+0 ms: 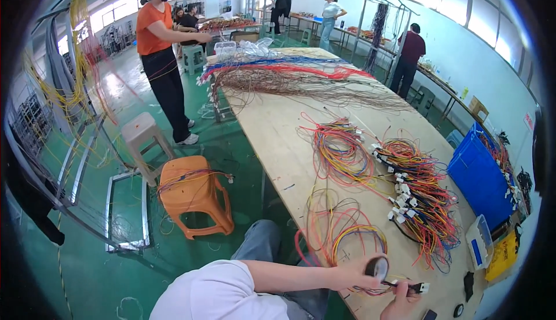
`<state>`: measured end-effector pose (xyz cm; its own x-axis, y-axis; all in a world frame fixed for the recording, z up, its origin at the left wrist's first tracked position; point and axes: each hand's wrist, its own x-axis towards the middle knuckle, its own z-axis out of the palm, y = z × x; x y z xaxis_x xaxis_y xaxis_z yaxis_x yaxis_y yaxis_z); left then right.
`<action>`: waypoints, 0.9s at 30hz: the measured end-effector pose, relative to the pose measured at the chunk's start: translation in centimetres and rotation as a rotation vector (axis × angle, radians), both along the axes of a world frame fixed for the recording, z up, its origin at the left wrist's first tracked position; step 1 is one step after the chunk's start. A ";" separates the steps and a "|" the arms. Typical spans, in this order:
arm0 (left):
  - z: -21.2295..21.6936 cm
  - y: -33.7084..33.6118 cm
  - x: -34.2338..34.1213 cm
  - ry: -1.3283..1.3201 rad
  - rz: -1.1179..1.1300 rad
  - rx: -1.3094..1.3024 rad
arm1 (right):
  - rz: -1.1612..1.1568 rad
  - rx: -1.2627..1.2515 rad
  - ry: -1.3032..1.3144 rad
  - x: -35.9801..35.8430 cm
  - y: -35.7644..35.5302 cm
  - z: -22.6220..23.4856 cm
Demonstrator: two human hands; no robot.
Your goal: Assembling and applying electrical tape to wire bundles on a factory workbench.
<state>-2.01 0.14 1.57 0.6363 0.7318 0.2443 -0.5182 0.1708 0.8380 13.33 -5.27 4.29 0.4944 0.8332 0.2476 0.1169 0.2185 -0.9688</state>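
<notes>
My left hand grips a roll of black tape above the near end of the table. Close beside it on the right, my right hand is closed on a wire bundle. A white connector sticks out past its fingers. A dark strip runs between the tape roll and the bundle; whether it is tape or wire I cannot tell. Loops of red, yellow, blue and black wire lie on the table just beyond my left hand.
Coiled wires and a heap of wire bundles with white connectors cover the table ahead. To the right stand a blue bin and a clear plastic box. An orange stool is at left; a person stands beyond.
</notes>
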 end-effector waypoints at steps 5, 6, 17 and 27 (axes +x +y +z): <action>-0.6 -0.6 1.8 0.034 -0.141 -0.078 | 0.014 -0.167 -0.383 1.3 -0.5 0.5; -0.7 -0.6 2.2 0.087 -0.091 -0.025 | 0.050 -0.243 -0.268 2.0 -0.8 0.6; 1.4 0.3 1.0 0.561 0.325 0.280 | 0.281 -0.085 0.048 -2.2 1.6 2.2; 1.3 1.2 0.3 -0.127 -0.216 -0.620 | 0.188 0.042 0.008 -1.8 -0.3 0.9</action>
<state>-1.74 1.38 2.87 0.7784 0.6201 -0.0975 -0.5065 0.7122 0.4860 11.48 -5.55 5.17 0.3332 0.9001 0.2806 0.0627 0.2758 -0.9592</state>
